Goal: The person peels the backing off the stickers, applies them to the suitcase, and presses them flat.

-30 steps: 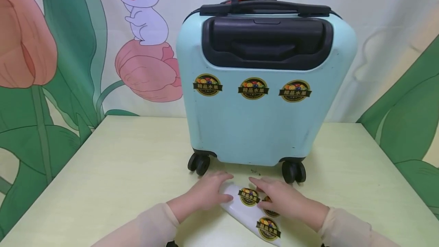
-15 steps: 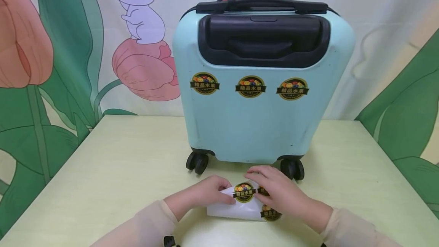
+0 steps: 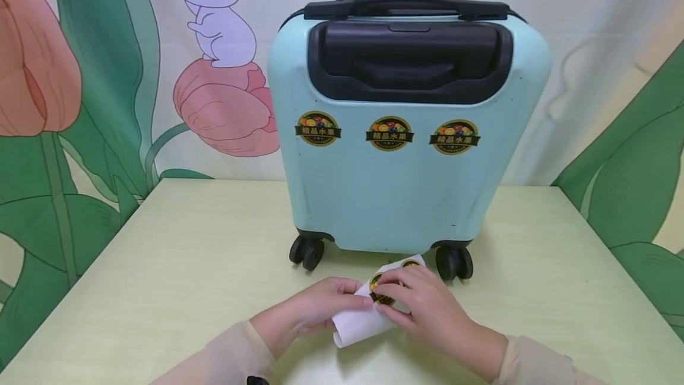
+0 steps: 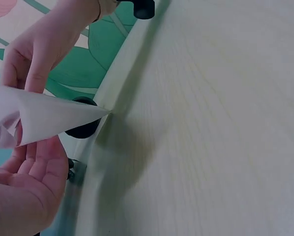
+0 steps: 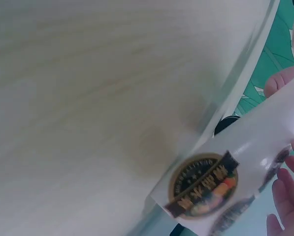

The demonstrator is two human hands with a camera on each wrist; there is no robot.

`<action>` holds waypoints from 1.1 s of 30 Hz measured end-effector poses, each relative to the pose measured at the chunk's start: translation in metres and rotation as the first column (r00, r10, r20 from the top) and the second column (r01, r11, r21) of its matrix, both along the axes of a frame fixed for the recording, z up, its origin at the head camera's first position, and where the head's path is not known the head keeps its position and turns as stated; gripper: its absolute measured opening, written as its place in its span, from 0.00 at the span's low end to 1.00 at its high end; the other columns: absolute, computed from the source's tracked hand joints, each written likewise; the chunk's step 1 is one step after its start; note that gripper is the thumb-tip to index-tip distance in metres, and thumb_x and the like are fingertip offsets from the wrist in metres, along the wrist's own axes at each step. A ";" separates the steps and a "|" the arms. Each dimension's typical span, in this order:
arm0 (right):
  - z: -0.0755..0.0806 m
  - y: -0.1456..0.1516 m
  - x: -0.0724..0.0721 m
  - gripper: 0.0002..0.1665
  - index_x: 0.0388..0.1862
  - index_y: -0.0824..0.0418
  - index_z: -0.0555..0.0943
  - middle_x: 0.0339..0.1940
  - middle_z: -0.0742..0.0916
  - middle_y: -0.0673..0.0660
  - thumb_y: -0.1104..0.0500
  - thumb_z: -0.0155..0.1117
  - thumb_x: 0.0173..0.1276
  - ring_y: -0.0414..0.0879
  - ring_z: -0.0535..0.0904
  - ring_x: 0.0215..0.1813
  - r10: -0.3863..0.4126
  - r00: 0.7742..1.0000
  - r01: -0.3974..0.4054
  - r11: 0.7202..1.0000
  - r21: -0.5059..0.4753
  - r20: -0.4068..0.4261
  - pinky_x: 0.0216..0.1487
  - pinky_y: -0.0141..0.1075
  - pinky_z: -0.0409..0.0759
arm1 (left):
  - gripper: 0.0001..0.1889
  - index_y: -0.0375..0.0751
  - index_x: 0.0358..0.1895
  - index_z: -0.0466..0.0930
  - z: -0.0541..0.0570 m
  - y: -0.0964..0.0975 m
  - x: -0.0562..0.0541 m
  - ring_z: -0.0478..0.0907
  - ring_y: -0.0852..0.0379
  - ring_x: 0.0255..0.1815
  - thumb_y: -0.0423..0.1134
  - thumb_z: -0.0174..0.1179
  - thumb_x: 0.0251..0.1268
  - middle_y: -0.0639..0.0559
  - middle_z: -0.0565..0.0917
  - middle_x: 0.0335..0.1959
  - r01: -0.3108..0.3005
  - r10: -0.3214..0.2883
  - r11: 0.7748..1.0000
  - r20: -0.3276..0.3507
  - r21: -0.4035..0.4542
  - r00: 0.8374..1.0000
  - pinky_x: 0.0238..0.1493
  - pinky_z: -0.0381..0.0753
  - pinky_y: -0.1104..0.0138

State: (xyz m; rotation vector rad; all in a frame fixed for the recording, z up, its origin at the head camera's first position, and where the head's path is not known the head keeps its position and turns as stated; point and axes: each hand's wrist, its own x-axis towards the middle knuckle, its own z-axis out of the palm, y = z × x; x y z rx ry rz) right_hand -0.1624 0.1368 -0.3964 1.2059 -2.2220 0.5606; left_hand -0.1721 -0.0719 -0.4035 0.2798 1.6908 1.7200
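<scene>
My left hand (image 3: 320,305) grips a white sticker sheet (image 3: 355,322) low over the table, thumb on top and fingers underneath. The sheet bends into a loose roll, its pale back showing in the left wrist view. My right hand (image 3: 427,302) has its thumb and curled fingertips at a round black and gold fruit sticker (image 3: 380,290) beside the left thumb. Part of that sticker lies hidden under the fingers. Another sticker (image 5: 203,184) shows near the sheet's corner in the right wrist view.
A light blue suitcase (image 3: 385,195) with a black handle recess stands upright on the pale table (image 3: 214,254), just behind the hands. Three matching stickers sit in a row across its front, the middle sticker (image 3: 389,133) among them. A printed backdrop (image 3: 588,76) hangs behind.
The sheet has been lifted and turned, bending into a roll. My left hand holds its edge, and the right fingers have come in from the right onto a sticker.
</scene>
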 end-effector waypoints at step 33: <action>0.002 -0.005 0.013 0.08 0.31 0.57 0.86 0.42 0.85 0.51 0.67 0.72 0.52 0.45 0.81 0.46 0.103 0.867 0.129 0.899 -0.418 0.488 0.49 0.29 0.75 | 0.17 0.20 0.51 0.74 0.002 0.011 0.014 0.79 0.59 0.38 0.31 0.55 0.64 0.44 0.82 0.42 -0.141 0.142 0.977 0.007 0.159 0.990 0.40 0.78 0.69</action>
